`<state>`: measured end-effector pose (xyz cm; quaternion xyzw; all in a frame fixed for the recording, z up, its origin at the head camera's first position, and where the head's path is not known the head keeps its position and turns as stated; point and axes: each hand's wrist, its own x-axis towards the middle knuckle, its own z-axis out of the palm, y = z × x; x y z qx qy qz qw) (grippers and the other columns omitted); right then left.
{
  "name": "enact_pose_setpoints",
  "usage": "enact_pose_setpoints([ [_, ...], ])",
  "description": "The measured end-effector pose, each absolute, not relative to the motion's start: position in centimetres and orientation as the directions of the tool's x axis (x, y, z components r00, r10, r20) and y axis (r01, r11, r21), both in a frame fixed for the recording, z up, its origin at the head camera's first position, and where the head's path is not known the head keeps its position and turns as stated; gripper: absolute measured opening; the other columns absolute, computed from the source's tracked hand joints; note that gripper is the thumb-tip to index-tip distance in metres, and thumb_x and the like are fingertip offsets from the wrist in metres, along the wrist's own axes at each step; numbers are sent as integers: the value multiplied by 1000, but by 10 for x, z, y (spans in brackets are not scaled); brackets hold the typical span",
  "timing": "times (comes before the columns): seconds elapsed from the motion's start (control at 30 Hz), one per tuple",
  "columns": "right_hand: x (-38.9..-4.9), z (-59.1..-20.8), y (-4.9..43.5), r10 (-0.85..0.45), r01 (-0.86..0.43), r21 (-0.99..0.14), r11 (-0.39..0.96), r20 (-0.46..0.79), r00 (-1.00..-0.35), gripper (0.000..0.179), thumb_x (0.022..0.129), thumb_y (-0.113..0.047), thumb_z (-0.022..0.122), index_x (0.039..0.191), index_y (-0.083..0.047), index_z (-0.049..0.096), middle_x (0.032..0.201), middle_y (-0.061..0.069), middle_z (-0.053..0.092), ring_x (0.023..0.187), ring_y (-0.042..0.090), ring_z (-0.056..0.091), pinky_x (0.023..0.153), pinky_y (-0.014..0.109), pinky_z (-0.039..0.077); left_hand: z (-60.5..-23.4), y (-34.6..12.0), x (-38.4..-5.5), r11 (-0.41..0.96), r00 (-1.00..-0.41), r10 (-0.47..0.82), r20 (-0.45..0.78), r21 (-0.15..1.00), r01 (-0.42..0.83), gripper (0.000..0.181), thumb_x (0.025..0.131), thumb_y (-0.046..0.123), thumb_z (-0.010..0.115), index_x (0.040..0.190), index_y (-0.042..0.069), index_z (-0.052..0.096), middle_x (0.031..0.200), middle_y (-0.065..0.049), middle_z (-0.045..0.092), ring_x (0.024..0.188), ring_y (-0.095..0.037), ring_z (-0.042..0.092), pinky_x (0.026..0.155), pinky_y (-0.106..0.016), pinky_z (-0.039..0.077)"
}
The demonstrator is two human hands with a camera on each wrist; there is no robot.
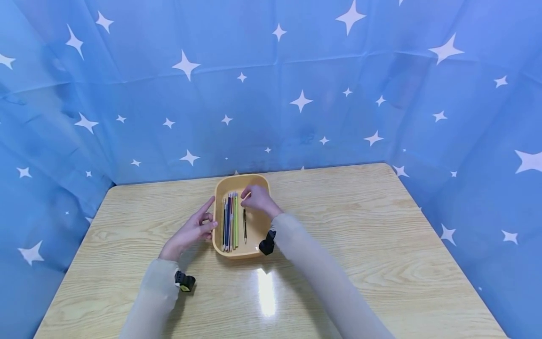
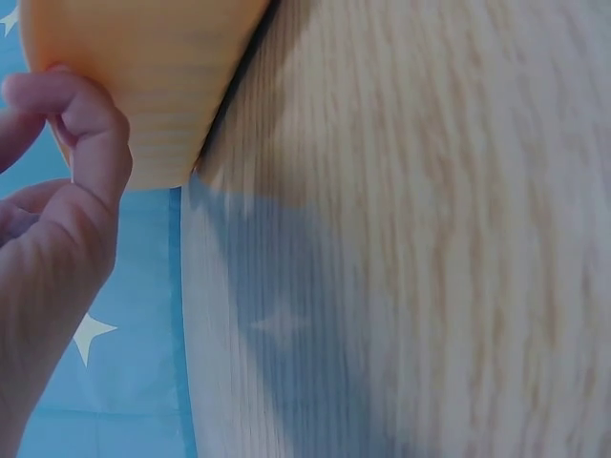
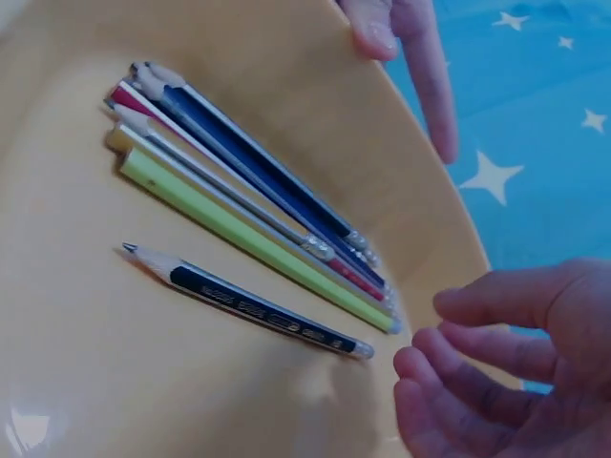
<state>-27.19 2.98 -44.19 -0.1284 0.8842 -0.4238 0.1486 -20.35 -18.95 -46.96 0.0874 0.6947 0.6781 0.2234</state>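
A yellow plastic bin [image 1: 262, 216] holds a row of pencils [image 1: 230, 221] lying side by side along its left part. One short black pencil [image 3: 258, 307] lies apart, right of a lime-green pencil [image 3: 248, 234], its sharpened tip toward the front. At the bin's left wall, my left hand [image 1: 192, 233] holds the rim, thumb over the edge and index finger stretched out along the outside. Inside the bin, my right hand [image 1: 259, 199] hovers by the rear end of the black pencil. Its fingers are loosely bent, with nothing between them.
The bin stands near the back edge of a wood-grain table [image 1: 360, 226]. A blue curtain [image 1: 254, 103] with white stars hangs behind and at both sides. Each wrist wears a small black camera, the right camera [image 1: 267, 243] overlapping the bin's front right corner.
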Motion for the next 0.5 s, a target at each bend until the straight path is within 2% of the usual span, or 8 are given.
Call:
enact_pose_setpoints([
  [0.3,-273,-452,24,-277,10,-752,659,-255,-926,26,73,-2,68,96,0,58,84,7,55,66,22,59,52,25,47,-481,-192,-207,68,-892,424,-159,987,-144,75,89,8,53,144,26,7,92,-10,36,62,-12,44,55,-27,46],
  [0.5,-272,-459,21,-259,80,-752,654,-321,-911,27,72,-3,70,93,-4,54,84,7,52,67,23,58,56,30,51,-481,-192,-206,54,-894,421,-154,988,-144,75,88,8,54,144,27,8,92,-10,37,62,-12,45,54,-26,45],
])
